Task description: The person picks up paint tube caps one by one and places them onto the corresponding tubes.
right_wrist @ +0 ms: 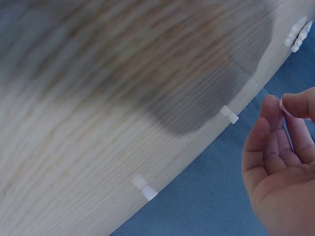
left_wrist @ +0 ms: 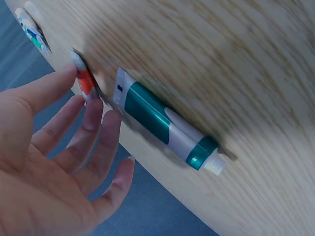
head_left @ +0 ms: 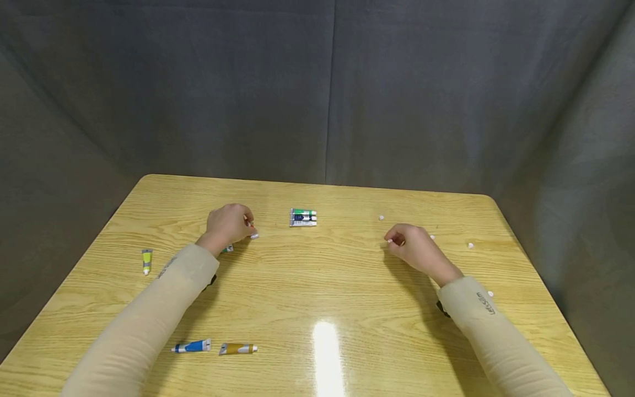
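My left hand point(head_left: 229, 223) is at the left of the table and pinches a small orange-and-white paint tube point(left_wrist: 84, 81) between thumb and fingertips. Beside that hand lies a green paint tube point(left_wrist: 152, 115) with a white cap, partly hidden by the wrist in the head view. Over on the right, my right hand point(head_left: 414, 245) holds a tiny white piece point(right_wrist: 282, 105) between thumb and forefinger, just above the tabletop. Two more white pieces, one nearer point(right_wrist: 144, 188) and one farther point(right_wrist: 229, 114), stand out in the right wrist view.
A row of three tubes point(head_left: 303, 218), green, dark blue and white, lies at the back centre. A yellow-green tube point(head_left: 146, 262) is at far left; blue point(head_left: 192, 346) and ochre point(head_left: 238, 348) tubes lie near the front. Small white pieces point(head_left: 470, 245) are scattered at right. A grey curtain point(head_left: 317, 94) hangs behind.
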A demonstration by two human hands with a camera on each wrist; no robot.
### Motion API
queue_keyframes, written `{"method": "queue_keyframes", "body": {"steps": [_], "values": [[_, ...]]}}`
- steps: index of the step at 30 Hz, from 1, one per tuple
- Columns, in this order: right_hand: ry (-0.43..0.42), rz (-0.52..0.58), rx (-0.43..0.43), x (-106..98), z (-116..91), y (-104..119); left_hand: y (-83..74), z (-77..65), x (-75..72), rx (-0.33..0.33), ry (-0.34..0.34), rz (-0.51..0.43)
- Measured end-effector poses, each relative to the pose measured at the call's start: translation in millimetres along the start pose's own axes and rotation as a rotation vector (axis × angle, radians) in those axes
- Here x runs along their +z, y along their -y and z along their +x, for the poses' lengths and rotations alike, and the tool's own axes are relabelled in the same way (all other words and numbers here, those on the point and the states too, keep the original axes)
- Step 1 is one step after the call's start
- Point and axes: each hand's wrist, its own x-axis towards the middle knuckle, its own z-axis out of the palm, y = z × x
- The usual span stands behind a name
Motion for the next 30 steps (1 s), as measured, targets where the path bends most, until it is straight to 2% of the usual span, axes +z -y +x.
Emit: {"method": "queue_keyframes", "body": {"steps": [7, 18, 30], "values": [[0.000, 0.012, 0.011, 1, -2, -1, 2.7, 3.7, 0.5, -0.006, 0.022, -0.036], [0.011, 0.026, 0.014, 4, -1, 1, 3.8, 13.0, 6.9, -0.022, -0.021, 0.001], [-0.016, 0.024, -0.003, 2, 0, 2, -4.7, 15.0, 7.4, 0.062, -0.043, -0.069]]}}
